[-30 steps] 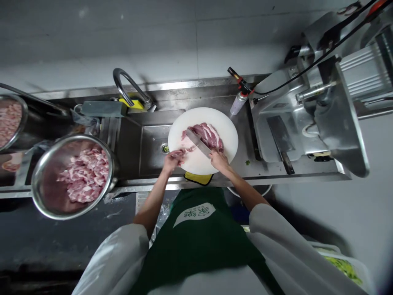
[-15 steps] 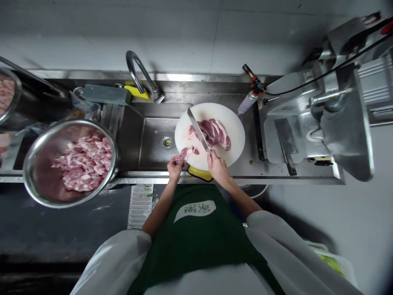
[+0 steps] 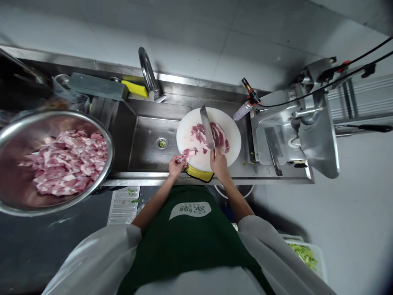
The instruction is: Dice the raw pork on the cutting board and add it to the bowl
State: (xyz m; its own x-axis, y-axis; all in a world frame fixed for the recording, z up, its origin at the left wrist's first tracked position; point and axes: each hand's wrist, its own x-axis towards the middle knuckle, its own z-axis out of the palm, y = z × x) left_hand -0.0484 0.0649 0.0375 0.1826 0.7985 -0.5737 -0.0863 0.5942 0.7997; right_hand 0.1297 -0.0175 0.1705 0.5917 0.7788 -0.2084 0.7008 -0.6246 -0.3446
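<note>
My right hand (image 3: 219,162) is wrapped round the handle of a cleaver (image 3: 206,126), whose broad blade points away from me over the round white cutting board (image 3: 187,123). Sliced raw meat (image 3: 218,136) lies on the board to the right of the blade, and looser pieces (image 3: 199,132) lie to its left. At the board's lower left edge, my left hand (image 3: 177,165) pinches a small strip of meat (image 3: 188,154). Under the board's near edge sits a folded yellow cloth (image 3: 199,173).
A large steel bowl (image 3: 107,164) of cut meat stands at left. The sink (image 3: 147,131) and faucet (image 3: 149,73) lie beside the board. To the right are a blowtorch (image 3: 245,107), a second cleaver (image 3: 272,147) and a meat slicer (image 3: 319,135). A tub of greens (image 3: 303,254) is at lower right.
The cleaver has shifted right across the meat, with its blade face now showing more and some pieces left of it. My left hand still holds the strip. The view has turned slightly.
</note>
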